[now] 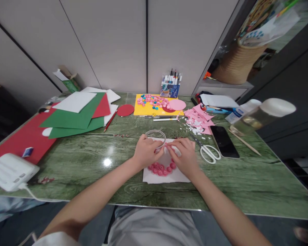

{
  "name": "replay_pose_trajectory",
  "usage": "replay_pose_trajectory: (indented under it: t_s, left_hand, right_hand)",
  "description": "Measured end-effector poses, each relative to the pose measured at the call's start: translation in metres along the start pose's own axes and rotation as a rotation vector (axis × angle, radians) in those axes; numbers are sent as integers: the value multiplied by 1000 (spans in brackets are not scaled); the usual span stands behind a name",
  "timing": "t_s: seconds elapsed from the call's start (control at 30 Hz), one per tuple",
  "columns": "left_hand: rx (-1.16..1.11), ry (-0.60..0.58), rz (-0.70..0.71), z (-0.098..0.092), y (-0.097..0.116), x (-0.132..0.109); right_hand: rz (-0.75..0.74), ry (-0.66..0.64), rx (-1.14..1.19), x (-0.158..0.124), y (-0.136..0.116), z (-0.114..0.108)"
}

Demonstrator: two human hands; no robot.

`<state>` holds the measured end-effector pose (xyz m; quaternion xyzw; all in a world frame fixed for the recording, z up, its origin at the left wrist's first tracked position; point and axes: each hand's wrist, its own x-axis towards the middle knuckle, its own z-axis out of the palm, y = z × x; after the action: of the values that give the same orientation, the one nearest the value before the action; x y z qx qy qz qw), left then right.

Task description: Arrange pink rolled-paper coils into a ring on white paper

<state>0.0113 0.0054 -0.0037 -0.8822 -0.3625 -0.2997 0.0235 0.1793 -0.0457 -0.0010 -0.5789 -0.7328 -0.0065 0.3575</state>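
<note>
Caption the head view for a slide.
Left hand holding a pale ring, right hand close by, pink rosettes on white paper.

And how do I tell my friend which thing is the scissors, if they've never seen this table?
On the big green table, find the person's right hand over the white paper. Just to the right of that hand, before the black phone, lie the scissors. Unlike the phone, they have two white loops for handles.

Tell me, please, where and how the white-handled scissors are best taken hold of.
Probably by the white loops, with the right hand coming from the near side: the scissors lie flat, loops nearer, blades pointing away.
</note>
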Motion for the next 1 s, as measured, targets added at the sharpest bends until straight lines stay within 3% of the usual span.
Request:
replay_pose_trajectory:
  t_s: [0.4, 0.6, 1.0]
  left_hand:
    - [32, 7, 67, -3, 8, 1]
    - [30, -8, 89, -3, 11, 0]
    - [104, -24, 130, -5, 12, 0]
  right_hand:
    - [-33, -28, -30, -1, -5, -2]
    - [28, 34, -59, -2, -7, -4]
    - [-78, -73, -144, -1, -7, -4]
